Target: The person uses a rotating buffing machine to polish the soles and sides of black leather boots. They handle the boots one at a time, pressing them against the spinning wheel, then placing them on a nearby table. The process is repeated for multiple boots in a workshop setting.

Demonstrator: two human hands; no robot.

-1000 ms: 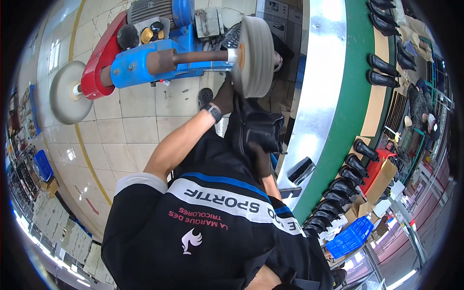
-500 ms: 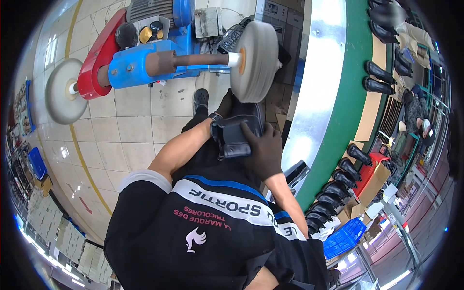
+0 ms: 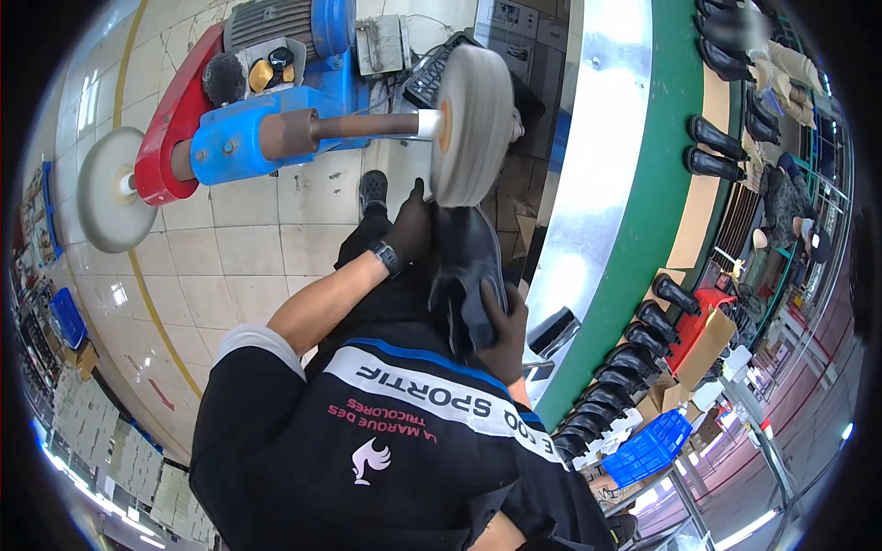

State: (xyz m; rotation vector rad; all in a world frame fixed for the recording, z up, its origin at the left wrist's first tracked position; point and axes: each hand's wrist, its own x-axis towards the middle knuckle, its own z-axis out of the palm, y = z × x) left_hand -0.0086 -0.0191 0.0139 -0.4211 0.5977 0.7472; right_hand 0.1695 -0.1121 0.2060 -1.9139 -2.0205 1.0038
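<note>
A black leather boot (image 3: 467, 253) lies in front of my lap, its toe end just under the spinning-type buffing wheel (image 3: 470, 129); I cannot tell whether they touch. My right hand (image 3: 503, 335), in a dark glove, grips the boot near its shaft from the right. At the left side of the boot's front part is my gloved left hand (image 3: 412, 225), thumb up, the other fingers partly hidden behind the boot. A watch sits on my left wrist.
The wheel hangs on a shaft of a blue and red machine (image 3: 225, 147), with a second pale wheel (image 3: 115, 188) at its left end. On my right runs a green bench (image 3: 634, 220) with a metal edge, bearing several black boots (image 3: 611, 390). A blue crate (image 3: 648, 448) stands beyond.
The boot has turned, now showing its long upper toward me. My left hand has come out from behind it to its left side; my right hand has moved lower along it.
</note>
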